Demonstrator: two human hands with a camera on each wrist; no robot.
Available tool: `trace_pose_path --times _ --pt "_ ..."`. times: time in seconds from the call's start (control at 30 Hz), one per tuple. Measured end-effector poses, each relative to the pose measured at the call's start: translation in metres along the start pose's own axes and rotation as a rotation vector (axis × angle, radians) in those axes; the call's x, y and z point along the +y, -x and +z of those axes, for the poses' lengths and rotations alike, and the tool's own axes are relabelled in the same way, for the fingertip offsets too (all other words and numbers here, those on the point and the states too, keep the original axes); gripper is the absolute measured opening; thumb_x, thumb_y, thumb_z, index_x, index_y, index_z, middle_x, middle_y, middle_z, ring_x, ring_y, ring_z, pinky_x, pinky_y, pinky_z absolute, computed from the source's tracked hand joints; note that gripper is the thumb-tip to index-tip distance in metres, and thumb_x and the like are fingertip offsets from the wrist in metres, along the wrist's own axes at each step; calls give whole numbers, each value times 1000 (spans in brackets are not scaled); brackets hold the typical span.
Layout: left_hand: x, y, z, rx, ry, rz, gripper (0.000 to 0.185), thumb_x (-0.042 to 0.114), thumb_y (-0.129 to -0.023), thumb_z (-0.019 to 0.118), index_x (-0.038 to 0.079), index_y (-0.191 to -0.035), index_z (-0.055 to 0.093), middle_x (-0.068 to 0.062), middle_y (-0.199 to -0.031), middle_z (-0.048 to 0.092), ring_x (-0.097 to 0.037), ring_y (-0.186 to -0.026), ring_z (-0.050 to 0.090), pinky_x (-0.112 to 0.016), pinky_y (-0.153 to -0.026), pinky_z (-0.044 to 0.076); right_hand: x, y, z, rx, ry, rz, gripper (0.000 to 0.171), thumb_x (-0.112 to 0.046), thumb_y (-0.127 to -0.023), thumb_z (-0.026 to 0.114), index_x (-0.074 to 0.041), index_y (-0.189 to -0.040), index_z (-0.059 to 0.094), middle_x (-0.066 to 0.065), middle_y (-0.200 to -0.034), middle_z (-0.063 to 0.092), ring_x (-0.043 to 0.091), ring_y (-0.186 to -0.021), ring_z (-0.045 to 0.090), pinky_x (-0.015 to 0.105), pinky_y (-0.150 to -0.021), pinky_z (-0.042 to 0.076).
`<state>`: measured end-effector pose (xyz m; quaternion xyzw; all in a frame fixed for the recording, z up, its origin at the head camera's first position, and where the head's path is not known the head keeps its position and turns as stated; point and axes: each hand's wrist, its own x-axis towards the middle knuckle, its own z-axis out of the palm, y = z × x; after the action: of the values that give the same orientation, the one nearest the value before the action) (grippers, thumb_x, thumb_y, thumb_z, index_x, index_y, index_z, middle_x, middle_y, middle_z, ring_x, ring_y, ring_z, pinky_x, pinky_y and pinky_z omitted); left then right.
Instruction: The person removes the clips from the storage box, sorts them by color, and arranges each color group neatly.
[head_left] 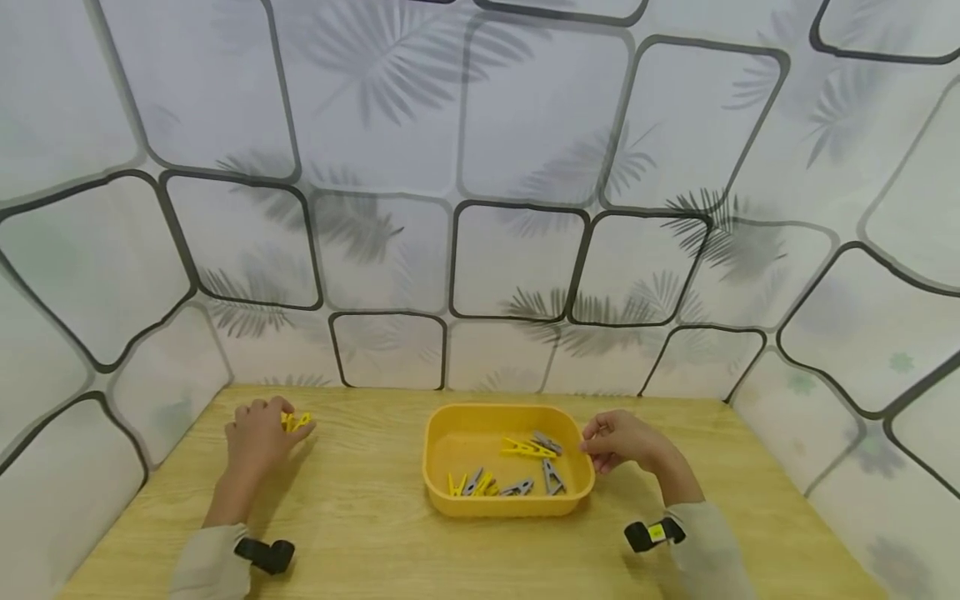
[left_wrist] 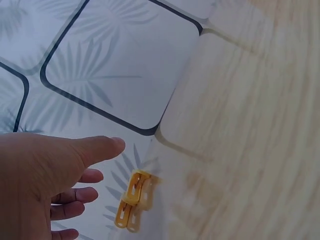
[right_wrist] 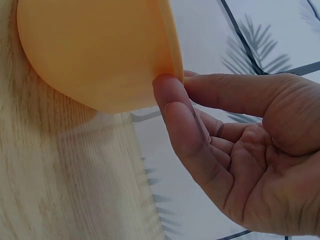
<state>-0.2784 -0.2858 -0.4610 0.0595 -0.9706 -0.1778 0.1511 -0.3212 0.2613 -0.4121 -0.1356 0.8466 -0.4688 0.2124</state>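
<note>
Left wrist: clothespin [left_wrist: 132, 200] just beyond fingers [left_wrist: 85, 195].

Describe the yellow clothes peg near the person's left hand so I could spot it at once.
Start at the light wooden table and look to its far left corner. There, at the left hand, lies a small yellow plastic clothes peg. Unlike the other yellow and grey pegs, it sits outside the yellow plastic tray.

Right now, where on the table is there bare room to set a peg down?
Bare wood lies between the left hand and the yellow tray, and along the near edge between both wrists. A narrower patch sits right of the right hand. Crowded: the tray floor, with its clothespins, and around the yellow clothespin at the left fingers.
</note>
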Motion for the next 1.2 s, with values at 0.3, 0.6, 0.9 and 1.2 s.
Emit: trace_pose_path --times 0.3,0.6,0.9,1.2 --pt "26 0 -10 63 60 90 45 37 -95 69 -2 -115 63 -26 -104 63 -53 -103 51 -67 -82 40 0 -1 -2 6 4 1 23 -13 -96 69 6 -106 60 4 -74 66 13 -63 66 34 -64 61" --pt "69 -4 -14 182 144 324 28 24 -92 76 1 -107 69 -18 -96 66 -38 -88 55 -55 -80 44 -1 -3 -1 6 8 -5 23 -13 -96 69 6 -107 60 3 -74 66 12 -62 66 33 -64 61" --pt "126 -18 -11 199 134 628 21 18 -86 81 8 -99 67 -12 -91 63 -28 -83 53 -42 -72 44 0 -2 -1 28 8 16 21 -12 -95 70 5 -105 60 4 -73 66 13 -61 66 36 -65 61" --pt "178 -18 9 57 108 795 23 22 -88 80 10 -102 67 -7 -94 63 -22 -87 53 -37 -75 45 1 -1 1 30 9 9 21 -12 -95 70 4 -104 61 3 -72 66 12 -61 66 34 -63 61"
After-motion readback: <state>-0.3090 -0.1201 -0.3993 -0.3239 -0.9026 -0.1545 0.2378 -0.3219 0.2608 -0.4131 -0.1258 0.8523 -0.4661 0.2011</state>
